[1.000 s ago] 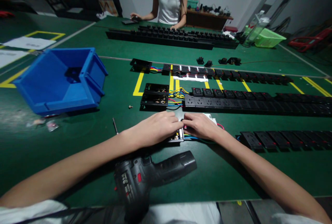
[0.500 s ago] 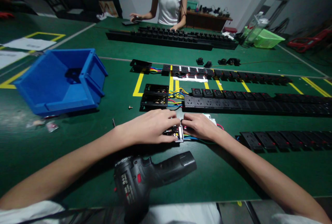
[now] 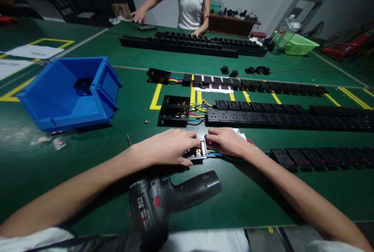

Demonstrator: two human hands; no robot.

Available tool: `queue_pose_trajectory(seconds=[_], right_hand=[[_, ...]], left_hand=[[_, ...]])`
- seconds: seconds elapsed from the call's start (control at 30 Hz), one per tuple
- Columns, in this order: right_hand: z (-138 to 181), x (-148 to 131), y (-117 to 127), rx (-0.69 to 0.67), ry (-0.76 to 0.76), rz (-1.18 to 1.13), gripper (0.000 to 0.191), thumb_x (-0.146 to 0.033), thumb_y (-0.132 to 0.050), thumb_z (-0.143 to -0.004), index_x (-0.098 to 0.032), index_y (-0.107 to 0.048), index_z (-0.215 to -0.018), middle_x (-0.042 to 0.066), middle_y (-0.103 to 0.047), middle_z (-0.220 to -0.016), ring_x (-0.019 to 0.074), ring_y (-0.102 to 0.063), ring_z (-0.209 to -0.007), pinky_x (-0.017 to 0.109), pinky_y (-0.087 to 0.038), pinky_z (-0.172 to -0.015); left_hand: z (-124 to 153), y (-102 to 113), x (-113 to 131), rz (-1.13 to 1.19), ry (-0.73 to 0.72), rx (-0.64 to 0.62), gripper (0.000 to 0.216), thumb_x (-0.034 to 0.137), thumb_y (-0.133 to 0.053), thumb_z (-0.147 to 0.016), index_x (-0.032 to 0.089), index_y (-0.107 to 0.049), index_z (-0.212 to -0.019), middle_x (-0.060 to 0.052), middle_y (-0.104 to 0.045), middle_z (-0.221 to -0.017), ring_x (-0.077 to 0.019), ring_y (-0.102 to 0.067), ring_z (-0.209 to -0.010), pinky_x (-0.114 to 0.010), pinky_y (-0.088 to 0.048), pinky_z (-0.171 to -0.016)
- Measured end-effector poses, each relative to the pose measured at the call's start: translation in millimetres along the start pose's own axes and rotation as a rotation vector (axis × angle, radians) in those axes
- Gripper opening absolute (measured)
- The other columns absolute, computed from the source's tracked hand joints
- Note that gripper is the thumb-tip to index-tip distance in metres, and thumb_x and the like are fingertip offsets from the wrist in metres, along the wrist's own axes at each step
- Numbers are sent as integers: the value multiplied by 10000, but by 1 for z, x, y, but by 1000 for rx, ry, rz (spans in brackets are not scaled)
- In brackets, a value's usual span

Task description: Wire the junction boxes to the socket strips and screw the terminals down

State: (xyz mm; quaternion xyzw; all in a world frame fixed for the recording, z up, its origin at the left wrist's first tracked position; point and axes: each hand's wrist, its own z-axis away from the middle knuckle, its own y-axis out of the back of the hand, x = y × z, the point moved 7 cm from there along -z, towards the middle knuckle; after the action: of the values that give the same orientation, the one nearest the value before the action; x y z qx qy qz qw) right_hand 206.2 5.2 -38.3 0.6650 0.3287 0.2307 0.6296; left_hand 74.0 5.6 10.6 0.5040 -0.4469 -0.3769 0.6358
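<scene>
My left hand [image 3: 171, 147] is wrapped over a small metal-framed terminal box [image 3: 201, 151] with brass screws inside, its thumb along the near side. My right hand [image 3: 226, 141] pinches at the box's right end; a bit of red wire [image 3: 209, 142] shows at its fingertips. Blue and green wires [image 3: 217, 154] run from the box under this hand towards a black socket strip [image 3: 315, 157]. A white part [image 3: 240, 133] and a red wire lie behind the right hand. In front of me rests a black cordless drill [image 3: 175, 197], touched by neither hand.
A blue bin [image 3: 108, 88] with a black part inside stands left. Beyond my hands lie wired socket strips [image 3: 251, 116] with open end boxes [image 3: 174, 113] and a loose screw [image 3: 147, 122]. A co-worker [image 3: 191, 4] stands across the table behind more black strips [image 3: 187, 46].
My left fingers have drawn back slightly to the left, showing more of the terminal box's screws. The co-worker's arm on the left has swung outward, away from the dark flat object.
</scene>
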Motion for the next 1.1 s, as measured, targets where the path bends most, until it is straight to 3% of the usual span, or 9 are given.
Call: queue_pose_trajectory(seconds=[0.4,0.7,1.1], right_hand=[[2,4,0,-48,-48,-32,306,-431,-468,-984,-156,-529,-864,16,-479,-803,100,-356,-640,255,-154,-578],[2,5,-2,-61,-97,-62,319,-465,-462,-974,-159,-499,-894,17,-492,-829,103,-386,-653,254,-183,-577],[3,12,1,-129,-124,-123,329,-472,-495,-966,-157,-521,-875,23,-516,-808,93,-388,-638,236,-182,-572]], left_hand=[[-1,-2,0,-4,8,-8,443,377,-727,-786,186,-577,-1155,-62,-606,-1068,-234,-641,-887,-301,-472,-698],[-2,0,2,-13,32,-47,357,377,-703,-810,163,-591,-1072,-72,-599,-1058,-236,-636,-892,-303,-478,-716],[-1,-1,2,8,46,-63,392,380,-691,-827,185,-605,-1156,-79,-601,-1084,-249,-631,-943,-317,-482,-757]])
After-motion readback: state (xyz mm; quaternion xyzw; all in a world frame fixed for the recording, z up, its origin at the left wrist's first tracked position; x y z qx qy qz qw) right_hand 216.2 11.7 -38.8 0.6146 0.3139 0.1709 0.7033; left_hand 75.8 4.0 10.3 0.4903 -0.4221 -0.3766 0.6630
